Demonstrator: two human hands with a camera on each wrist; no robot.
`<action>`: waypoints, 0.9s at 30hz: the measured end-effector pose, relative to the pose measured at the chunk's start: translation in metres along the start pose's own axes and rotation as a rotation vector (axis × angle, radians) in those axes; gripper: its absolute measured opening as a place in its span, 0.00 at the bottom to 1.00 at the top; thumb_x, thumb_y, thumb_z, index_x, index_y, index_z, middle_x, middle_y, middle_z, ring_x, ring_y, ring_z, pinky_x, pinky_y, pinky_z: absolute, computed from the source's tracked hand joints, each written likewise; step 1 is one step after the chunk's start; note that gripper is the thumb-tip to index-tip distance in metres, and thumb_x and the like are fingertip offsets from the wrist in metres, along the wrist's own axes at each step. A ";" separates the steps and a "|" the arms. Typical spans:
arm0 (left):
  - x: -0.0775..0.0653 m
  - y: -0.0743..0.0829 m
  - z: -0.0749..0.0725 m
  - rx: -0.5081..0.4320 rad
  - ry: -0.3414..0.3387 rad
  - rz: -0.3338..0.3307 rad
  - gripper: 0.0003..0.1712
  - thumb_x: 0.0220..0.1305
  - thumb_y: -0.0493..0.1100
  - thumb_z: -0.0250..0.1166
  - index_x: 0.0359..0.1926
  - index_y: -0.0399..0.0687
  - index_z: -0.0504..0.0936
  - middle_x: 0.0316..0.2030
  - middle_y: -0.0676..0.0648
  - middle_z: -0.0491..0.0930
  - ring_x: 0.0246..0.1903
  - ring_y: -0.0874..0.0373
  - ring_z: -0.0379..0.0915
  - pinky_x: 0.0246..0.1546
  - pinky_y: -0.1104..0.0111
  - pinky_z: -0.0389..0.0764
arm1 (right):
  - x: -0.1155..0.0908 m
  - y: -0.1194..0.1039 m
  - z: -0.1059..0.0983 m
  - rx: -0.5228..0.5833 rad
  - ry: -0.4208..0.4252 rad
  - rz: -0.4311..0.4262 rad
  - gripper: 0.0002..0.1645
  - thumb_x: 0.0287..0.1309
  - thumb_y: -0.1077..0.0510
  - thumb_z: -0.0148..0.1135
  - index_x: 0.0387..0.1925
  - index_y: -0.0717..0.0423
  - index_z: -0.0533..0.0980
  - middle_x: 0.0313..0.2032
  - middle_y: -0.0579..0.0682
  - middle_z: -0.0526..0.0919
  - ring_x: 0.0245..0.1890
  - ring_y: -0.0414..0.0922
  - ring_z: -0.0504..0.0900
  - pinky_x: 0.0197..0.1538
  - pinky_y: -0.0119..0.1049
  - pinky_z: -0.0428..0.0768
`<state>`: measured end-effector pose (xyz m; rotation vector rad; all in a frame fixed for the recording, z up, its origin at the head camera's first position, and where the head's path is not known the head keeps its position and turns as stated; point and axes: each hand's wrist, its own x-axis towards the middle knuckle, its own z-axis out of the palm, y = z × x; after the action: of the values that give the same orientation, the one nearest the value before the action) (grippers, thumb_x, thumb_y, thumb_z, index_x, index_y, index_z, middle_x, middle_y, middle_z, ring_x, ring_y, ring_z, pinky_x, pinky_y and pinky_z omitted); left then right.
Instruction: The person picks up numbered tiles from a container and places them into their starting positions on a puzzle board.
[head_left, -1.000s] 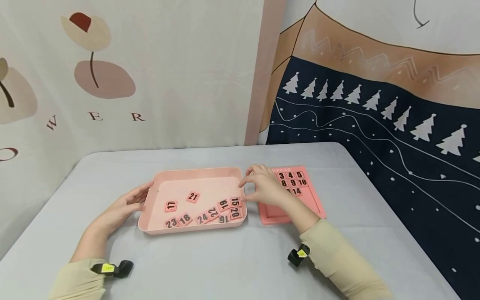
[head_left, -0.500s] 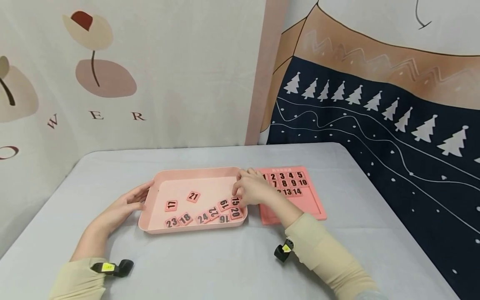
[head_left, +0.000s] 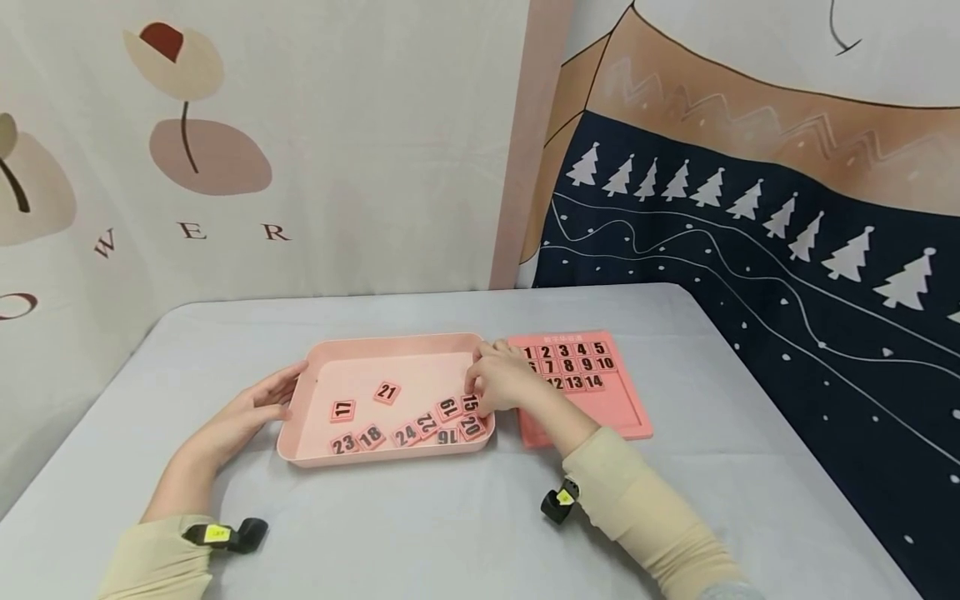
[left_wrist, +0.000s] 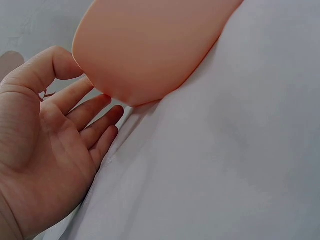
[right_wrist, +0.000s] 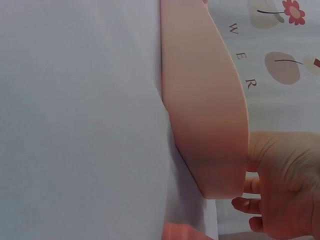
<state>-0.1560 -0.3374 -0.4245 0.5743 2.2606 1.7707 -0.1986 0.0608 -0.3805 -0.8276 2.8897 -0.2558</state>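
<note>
My left hand (head_left: 243, 414) lies at the left end of a pink tray (head_left: 405, 344). In the left wrist view its fairly straight fingers (left_wrist: 90, 111) touch the tray's outer wall, with the thumb near the rim. My right hand (head_left: 504, 379) reaches over the tray's right end and pinches a number 15 tile (head_left: 469, 403), partly covered by the fingers. Close below it are the number 20 tile (head_left: 472, 428) and number 16 tile (head_left: 447, 436); the number 19 tile (head_left: 448, 407) is just left. In the right wrist view the tray wall hides the fingertips.
Right of the tray lies a pink number board (head_left: 611, 408) with tiles in rows up to 14. Other tiles, such as 21 (head_left: 387, 392), 17 (head_left: 342, 410) and 23 (head_left: 344, 443), lie loose in the tray. A pale cloth (head_left: 375, 533) covers the table.
My right hand has moved left and down from the tray's right rim onto the 15 tile. The 20 tile has turned slightly. My left hand stays put.
</note>
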 end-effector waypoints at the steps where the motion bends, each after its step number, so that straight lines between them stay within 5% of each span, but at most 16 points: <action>1: 0.000 0.000 0.000 0.000 0.001 0.000 0.40 0.61 0.28 0.56 0.72 0.33 0.50 0.72 0.36 0.46 0.59 0.77 0.57 0.54 0.83 0.62 | 0.000 0.000 0.001 0.005 0.001 0.000 0.17 0.29 0.50 0.80 0.27 0.35 0.82 0.48 0.42 0.69 0.43 0.43 0.62 0.47 0.39 0.63; 9: -0.001 0.001 0.000 0.003 -0.002 -0.007 0.40 0.61 0.28 0.56 0.72 0.33 0.50 0.72 0.34 0.45 0.58 0.77 0.57 0.53 0.83 0.62 | 0.000 0.001 0.003 0.034 0.063 -0.072 0.17 0.31 0.51 0.78 0.30 0.36 0.83 0.46 0.42 0.67 0.44 0.43 0.62 0.49 0.40 0.62; 17: 0.000 0.001 -0.001 0.000 -0.002 -0.002 0.40 0.61 0.28 0.56 0.72 0.32 0.50 0.72 0.33 0.44 0.58 0.77 0.58 0.54 0.83 0.62 | -0.012 0.008 -0.011 0.118 0.225 -0.170 0.20 0.33 0.42 0.80 0.33 0.38 0.84 0.48 0.46 0.69 0.46 0.44 0.62 0.53 0.43 0.61; 27: 0.001 0.000 0.001 -0.001 -0.004 -0.001 0.40 0.61 0.28 0.56 0.72 0.32 0.49 0.72 0.32 0.44 0.59 0.76 0.57 0.54 0.83 0.62 | -0.044 0.050 -0.023 0.164 0.315 -0.250 0.19 0.35 0.50 0.81 0.34 0.39 0.84 0.47 0.48 0.70 0.49 0.48 0.64 0.54 0.47 0.62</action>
<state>-0.1564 -0.3363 -0.4247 0.5755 2.2565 1.7688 -0.1906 0.1291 -0.3642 -1.2149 2.9821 -0.6974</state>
